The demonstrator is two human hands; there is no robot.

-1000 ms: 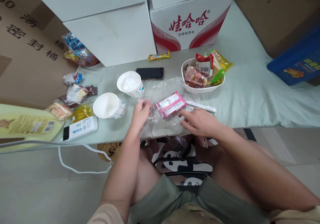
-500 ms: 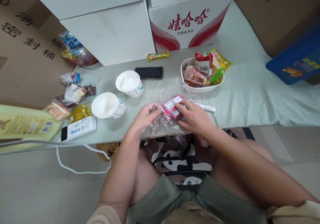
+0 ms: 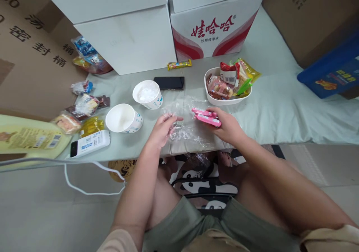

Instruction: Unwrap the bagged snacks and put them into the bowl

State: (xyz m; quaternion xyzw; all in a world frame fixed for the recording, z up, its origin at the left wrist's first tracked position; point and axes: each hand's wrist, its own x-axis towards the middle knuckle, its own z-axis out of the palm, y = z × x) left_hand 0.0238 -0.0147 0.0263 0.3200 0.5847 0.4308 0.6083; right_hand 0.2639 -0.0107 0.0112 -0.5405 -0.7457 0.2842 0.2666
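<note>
The right hand [image 3: 228, 126] is closed round a small stack of pink packets [image 3: 208, 121], thumb and fingers gripping their right end, with the left ends sticking out free. The packets are edge-on above the near part of the green cloth [image 3: 286, 121], between the two hands and nearer the right one. The left hand [image 3: 161, 130] has its fingers drawn in on clear film [image 3: 193, 134], thumb pointing right; the film is so see-through that its exact hold is hard to make out. The rest of the film spreads, crumpled, across the cloth beneath the packets.

Beyond the right hand stands a white bowl [image 3: 228, 102] heaped with wrapped snacks [image 3: 220, 86]. Left of the left hand are two paper cups, the nearer cup [image 3: 136, 124] and the farther cup [image 3: 153, 103], the latter with something clear inside. A dark phone [image 3: 169, 82] lies just beyond the farther cup, to its right, and a yellow snack bar [image 3: 179, 64] lies farther still, before the white cartons [image 3: 129, 38].
</note>
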